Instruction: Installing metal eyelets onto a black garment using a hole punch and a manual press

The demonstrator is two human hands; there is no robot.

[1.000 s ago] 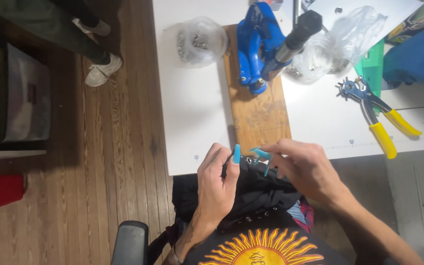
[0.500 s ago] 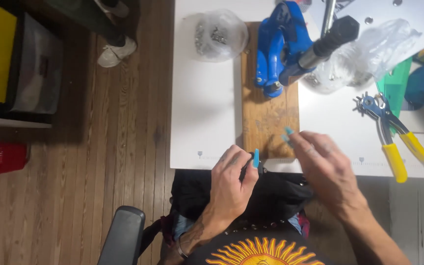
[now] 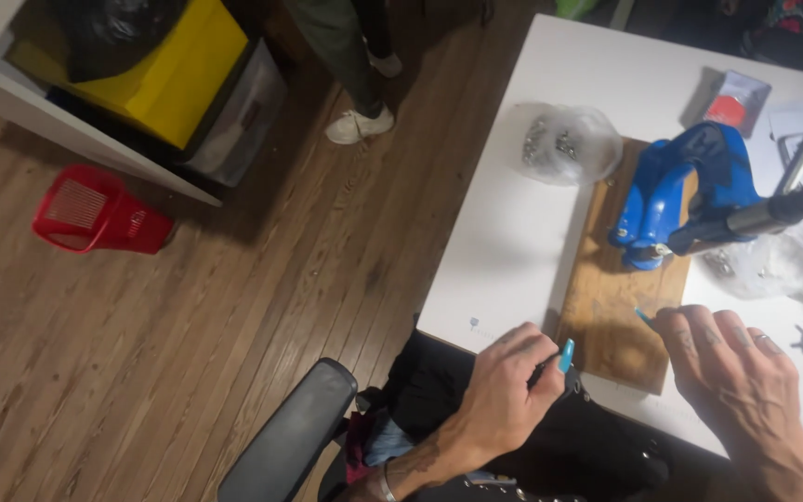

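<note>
white table [image 3: 532, 223]; left hand [image 3: 504, 390] pinches black garment [image 3: 597, 446] edge, board [image 3: 620, 311] long axis away.

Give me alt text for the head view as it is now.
The left hand pinches the edge of a black garment at the near edge of a white table, while the right hand rests open on the table beside a wooden board. A blue press stands on the board, with a clear bag of metal bits beyond it.

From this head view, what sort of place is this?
Likely a home craft workspace: a white table carries a blue hand press on a wooden board and a clear bag of metal fittings, with wood flooring and storage bins nearby.
</note>
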